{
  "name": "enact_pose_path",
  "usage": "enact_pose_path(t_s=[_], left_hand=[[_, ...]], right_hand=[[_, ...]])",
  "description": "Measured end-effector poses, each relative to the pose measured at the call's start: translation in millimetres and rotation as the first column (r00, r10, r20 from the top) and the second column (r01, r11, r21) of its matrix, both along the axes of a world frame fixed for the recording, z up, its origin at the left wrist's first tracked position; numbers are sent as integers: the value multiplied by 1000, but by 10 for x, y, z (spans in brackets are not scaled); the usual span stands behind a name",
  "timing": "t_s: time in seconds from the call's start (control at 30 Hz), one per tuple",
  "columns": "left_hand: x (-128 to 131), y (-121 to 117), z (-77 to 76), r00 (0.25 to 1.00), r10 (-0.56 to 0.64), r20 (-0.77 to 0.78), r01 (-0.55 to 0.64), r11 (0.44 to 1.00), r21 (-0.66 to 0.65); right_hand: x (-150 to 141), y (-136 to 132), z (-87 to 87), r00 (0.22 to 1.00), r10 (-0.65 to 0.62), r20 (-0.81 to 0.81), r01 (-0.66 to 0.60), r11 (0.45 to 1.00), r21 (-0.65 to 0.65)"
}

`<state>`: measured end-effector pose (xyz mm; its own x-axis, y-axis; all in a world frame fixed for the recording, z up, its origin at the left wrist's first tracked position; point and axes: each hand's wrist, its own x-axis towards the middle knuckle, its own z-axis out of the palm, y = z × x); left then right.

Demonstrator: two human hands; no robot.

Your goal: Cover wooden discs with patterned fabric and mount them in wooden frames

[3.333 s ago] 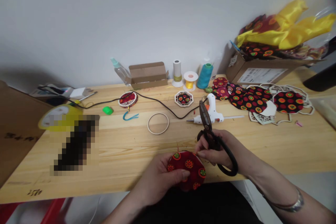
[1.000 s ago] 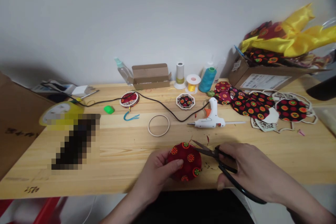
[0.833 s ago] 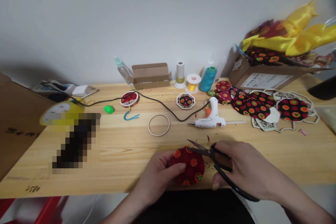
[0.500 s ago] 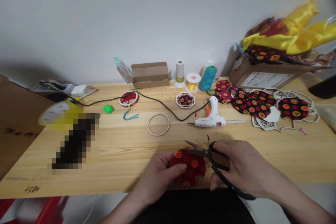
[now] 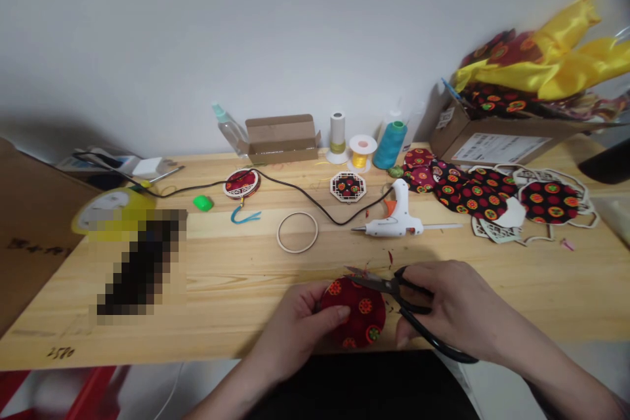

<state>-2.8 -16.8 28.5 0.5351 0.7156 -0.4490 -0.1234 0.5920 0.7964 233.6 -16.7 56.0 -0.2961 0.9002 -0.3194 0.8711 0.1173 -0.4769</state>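
My left hand (image 5: 295, 335) grips a round padded piece of dark red fabric (image 5: 361, 315), printed with orange and green medallions, and its thumb lies across the front. My right hand (image 5: 455, 305) holds black-handled tailor's shears (image 5: 394, 287) level, fingers through the loops. The steel blades (image 5: 367, 280) reach over the top edge of the fabric round, where a short thread end sticks up. Whether they bite the thread or fabric is hidden at this size. Snippets of red thread lie on the wood near the shears.
A white glue gun (image 5: 394, 220) lies just beyond the hands, with a bare wooden hoop (image 5: 297, 232) to its left. Along the wall stand thread spools and a cardboard box. Printed fabric rounds and wooden fretwork frames (image 5: 497, 233) cover the right of the pine table (image 5: 236, 275).
The shears have swung from upright to level and slid left, bringing the blades to the top edge of the fabric round. Both hands have moved closer together.
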Motion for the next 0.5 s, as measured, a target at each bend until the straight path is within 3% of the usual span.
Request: enact_pose_path(t_s=[0.27,0.37,0.5], left_hand=[[0,17,-19,998,61,-29,-62,998,-22],[-15,43,-22,983,184,-21,-185,980,-72],[-56,104,-8,934,354,-53,-358,926,-122]], right_hand=[[86,-20,-68,999,-37,14,36,994,99],[293,-52,-53,992,-103,79,92,986,138],[768,-121,-36,927,-232,293,192,969,158]])
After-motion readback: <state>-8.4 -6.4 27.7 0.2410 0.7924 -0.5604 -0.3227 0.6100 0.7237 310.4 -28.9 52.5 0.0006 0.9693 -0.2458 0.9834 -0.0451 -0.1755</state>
